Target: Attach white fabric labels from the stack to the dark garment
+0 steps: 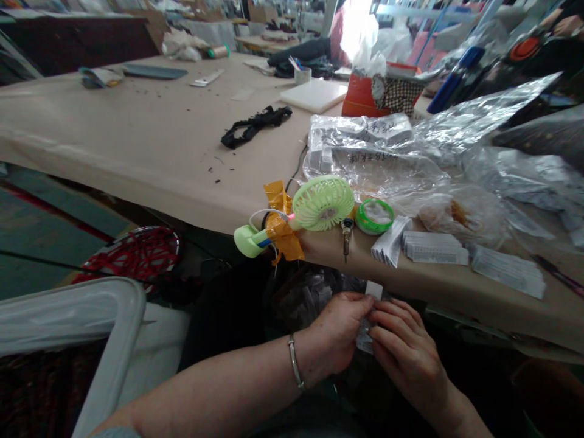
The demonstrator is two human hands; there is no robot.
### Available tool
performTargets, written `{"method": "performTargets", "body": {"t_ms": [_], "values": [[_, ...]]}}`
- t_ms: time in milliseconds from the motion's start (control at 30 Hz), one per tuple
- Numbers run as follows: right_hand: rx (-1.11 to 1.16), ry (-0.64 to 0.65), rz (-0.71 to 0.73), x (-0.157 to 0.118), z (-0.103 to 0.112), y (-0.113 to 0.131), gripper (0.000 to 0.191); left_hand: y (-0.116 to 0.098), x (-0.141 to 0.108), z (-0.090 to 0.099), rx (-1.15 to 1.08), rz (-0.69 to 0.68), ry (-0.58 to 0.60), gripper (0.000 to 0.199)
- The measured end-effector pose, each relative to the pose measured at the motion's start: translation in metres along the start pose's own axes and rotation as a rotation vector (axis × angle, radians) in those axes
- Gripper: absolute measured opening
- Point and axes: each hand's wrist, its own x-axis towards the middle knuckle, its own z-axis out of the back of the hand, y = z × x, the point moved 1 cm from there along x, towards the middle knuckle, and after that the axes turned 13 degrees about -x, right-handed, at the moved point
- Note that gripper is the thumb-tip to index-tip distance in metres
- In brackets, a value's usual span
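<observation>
Close to my lap, below the table's front edge, my left hand [335,328] and my right hand [408,347] meet around a small white label strip [374,290]. Its upper end sticks out above my fingers, and a lower part shows between the hands. Thumb and fingers of the left hand are closed on it. The right fingers curl against the same strip from the other side. On the table edge above lie a folded bundle of labels [392,241], a fanned stack of printed labels [433,248] and another stack [508,271].
A green handheld fan [323,204] is taped to the table edge, beside a small pointed metal tool [347,240] and a round green tub [375,216]. Clear plastic bags [374,164] cover the right side. A black strap [255,126] lies farther back. At lower left stands a white bin [130,328].
</observation>
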Motion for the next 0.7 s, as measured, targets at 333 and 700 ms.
{"method": "performTargets", "body": {"t_ms": [333,700], "values": [[0.477,-0.057,-0.772,-0.003,-0.005,-0.018,0.014,0.0,-0.008,0.003,0.246,0.114,0.072,0.025],[0.944,0.139,-1.085,0.01,-0.009,0.001,0.024,-0.008,-0.023,0.013,0.308,0.245,0.304,0.038]]}}
